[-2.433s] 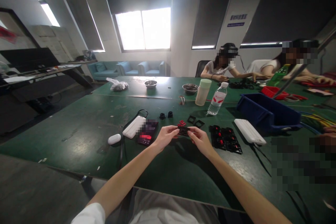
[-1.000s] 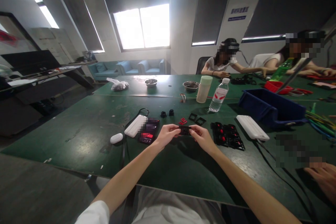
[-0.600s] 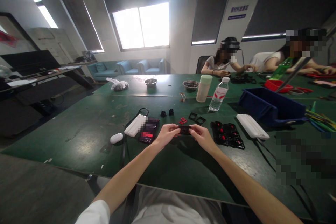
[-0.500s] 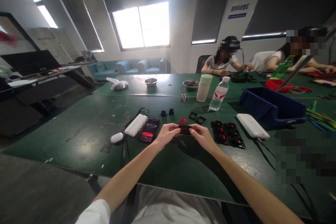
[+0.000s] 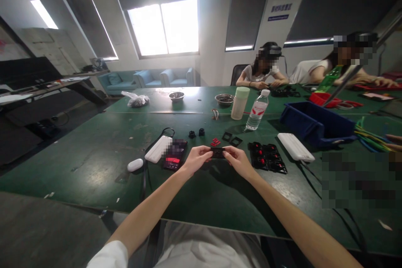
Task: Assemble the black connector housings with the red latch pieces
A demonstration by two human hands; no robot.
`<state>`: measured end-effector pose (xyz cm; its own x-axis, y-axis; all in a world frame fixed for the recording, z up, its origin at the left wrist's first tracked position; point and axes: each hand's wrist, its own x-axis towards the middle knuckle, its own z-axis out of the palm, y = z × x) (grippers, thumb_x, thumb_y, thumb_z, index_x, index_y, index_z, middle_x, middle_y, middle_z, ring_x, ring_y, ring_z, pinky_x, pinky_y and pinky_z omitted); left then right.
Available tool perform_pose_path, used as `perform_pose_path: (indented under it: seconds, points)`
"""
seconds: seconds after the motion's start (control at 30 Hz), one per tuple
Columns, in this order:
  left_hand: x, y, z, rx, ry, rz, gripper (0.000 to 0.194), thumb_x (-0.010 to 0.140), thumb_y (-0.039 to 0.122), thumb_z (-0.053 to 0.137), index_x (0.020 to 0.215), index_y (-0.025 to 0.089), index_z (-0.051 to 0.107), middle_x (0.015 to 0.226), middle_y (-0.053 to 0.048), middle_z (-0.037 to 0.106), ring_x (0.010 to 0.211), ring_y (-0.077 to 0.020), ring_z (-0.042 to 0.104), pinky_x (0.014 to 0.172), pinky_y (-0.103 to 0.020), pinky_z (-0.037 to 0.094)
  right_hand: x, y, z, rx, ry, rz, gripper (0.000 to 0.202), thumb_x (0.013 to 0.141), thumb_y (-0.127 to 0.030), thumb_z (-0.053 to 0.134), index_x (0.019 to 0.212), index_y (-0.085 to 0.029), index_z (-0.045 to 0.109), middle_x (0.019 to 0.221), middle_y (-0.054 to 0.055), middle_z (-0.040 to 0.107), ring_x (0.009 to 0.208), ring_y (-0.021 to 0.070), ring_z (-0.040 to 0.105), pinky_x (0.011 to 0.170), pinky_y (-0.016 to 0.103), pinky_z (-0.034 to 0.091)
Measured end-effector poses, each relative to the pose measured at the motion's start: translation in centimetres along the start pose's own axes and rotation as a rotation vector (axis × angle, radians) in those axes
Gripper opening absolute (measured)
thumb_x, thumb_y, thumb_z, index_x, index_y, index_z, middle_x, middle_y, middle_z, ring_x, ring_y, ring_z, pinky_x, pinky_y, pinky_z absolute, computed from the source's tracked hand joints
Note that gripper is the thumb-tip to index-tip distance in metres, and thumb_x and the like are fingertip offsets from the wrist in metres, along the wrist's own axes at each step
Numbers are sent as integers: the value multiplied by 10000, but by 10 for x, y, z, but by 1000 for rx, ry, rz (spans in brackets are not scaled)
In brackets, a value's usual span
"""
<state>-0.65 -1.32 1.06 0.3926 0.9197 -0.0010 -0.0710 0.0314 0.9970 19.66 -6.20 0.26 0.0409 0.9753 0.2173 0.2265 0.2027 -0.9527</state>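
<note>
A small flat black plastic part is held between my two hands above the green table. My left hand pinches its left end with thumb and fingers. At its right end, my right hand grips it the same way. Just beyond the part lie small red pieces and black square frames. Two black knob-like parts stand a little farther off to the left. Right of my hands, several black assemblies with red pieces sit in rows.
On the left are a phone, a white power bank and a white earbud case. A water bottle, a green-lidded cup, a blue bin and another white power bank stand right. Two people sit across the table.
The whole view has shifted slightly, so things appear farther left. Both hands keep hold of the black part in nearly the same pose. Someone's fingers now show at the right edge.
</note>
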Motion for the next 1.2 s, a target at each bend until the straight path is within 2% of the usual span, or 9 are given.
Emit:
perform_pose_path:
  seconds: [0.2,0.5,0.9,0.97,1.03,1.13,1.2]
  points:
    - [0,-1,-1,25,0,1,274,777,344,880,936,135,798,866,-64,784,721,-158,697,669,-248,540,0,0,1,4,-3,13,394,857,-536,679,976,-168,753,706,14,660,621,177,579,589,307,461]
    - [2,-1,1,-1,20,-26,236,769,299,865,918,129,797,851,-55,783,690,-133,679,646,-224,514,0,-2,2,31,-10,41,447,827,-578,700,974,-156,730,638,-24,600,517,117,459,499,261,353]
    - [3,1,0,-29,63,-51,169,797,240,840,909,121,799,853,-64,790,650,-118,687,614,-205,519,3,-7,4,72,-15,95,505,791,-644,731,945,-163,731,570,-53,529,488,110,444,477,252,332]
    - [4,2,-1,-35,83,-59,178,799,246,847,911,117,798,849,-67,788,647,-118,690,609,-203,520,5,-8,2,61,-17,88,507,818,-660,697,916,-164,737,577,-40,551,488,112,458,475,251,339]
    - [4,3,-2,-44,102,-66,178,801,249,851,905,116,798,829,-64,784,641,-117,689,607,-203,522,8,-10,-1,48,6,68,499,847,-656,665,907,-167,748,652,-4,632,498,112,475,470,250,346]
    - [4,3,-2,-49,132,-85,154,799,228,855,884,116,794,798,-57,778,616,-109,681,592,-196,518,15,-10,-10,42,97,32,456,871,-605,661,977,-174,765,839,48,738,509,101,475,460,245,348]
    - [4,3,-2,-46,148,-98,124,804,199,847,876,116,790,785,-52,774,600,-103,677,579,-189,512,23,-8,-18,24,145,13,420,870,-564,667,991,-173,763,858,58,752,504,101,469,460,246,355]
